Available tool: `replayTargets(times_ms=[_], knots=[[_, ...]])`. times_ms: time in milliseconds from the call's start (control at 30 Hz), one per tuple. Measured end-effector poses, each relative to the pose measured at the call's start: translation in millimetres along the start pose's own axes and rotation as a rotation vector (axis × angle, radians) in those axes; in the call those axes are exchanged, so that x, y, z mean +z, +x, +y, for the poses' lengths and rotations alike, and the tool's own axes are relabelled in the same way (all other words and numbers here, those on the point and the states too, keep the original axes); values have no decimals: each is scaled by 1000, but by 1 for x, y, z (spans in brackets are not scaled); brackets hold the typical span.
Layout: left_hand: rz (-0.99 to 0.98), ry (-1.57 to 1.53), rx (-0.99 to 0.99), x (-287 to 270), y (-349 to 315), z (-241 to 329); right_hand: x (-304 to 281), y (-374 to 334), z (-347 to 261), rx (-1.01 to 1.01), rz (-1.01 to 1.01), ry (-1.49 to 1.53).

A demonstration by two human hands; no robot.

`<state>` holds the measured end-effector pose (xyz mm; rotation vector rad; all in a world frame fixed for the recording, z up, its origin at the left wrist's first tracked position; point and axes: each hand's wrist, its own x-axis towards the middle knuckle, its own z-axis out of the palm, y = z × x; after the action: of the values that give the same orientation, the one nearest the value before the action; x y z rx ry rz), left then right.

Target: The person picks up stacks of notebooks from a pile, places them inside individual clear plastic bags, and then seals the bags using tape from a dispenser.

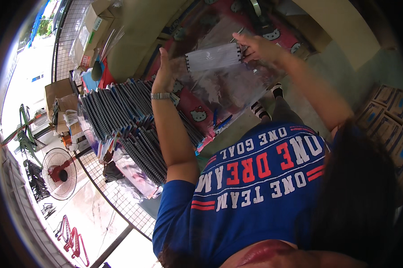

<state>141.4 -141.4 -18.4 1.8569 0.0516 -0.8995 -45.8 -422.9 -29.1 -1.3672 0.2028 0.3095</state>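
A pale grey rectangular notebook point(212, 57), with black binding teeth showing at both short ends, is in front of me over clear plastic sheeting point(219, 87). My right hand point(261, 48) is at its right end, fingers bent around that edge. To the left of the notebook is my left hand point(164, 76), held upright with its fingers extended and apart from the notebook. A metal-banded watch point(160, 95) circles the left wrist. Beneath the plastic lies a pink, cartoon-patterned table cover point(197, 111).
Rows of black spiral-bound notebooks point(116, 105) are stacked at the left, by my left forearm. Blue pens point(221, 123) lie near the table's close edge. Cartons point(384, 114) are piled at the right. A fan point(58, 173) stands beyond the wire mesh at lower left.
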Motion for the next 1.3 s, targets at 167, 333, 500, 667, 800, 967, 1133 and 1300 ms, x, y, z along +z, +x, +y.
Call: replayTargets(times_ms=[167,333,500,667,800,967,1133,1300], knots=[[-99,-302,-93,32,-24,-30,-21,6,10,354,-9,-88],[-201,-432,121,17,-18,-75,-56,7,40,158,-119,-130],[-449,-548,63,33,13,-98,-34,40,52,-161,-265,-307],[-598,-572,215,38,15,-93,-54,43,56,-123,-228,-95],[-589,-548,126,40,21,-92,-31,59,44,-112,-326,-324],[-519,-450,104,36,18,-89,-47,50,40,-80,-319,-123],[-582,-478,86,41,15,-73,-31,66,42,-86,-369,-6],[-569,-582,177,38,15,-91,-46,54,33,28,-355,-89]])
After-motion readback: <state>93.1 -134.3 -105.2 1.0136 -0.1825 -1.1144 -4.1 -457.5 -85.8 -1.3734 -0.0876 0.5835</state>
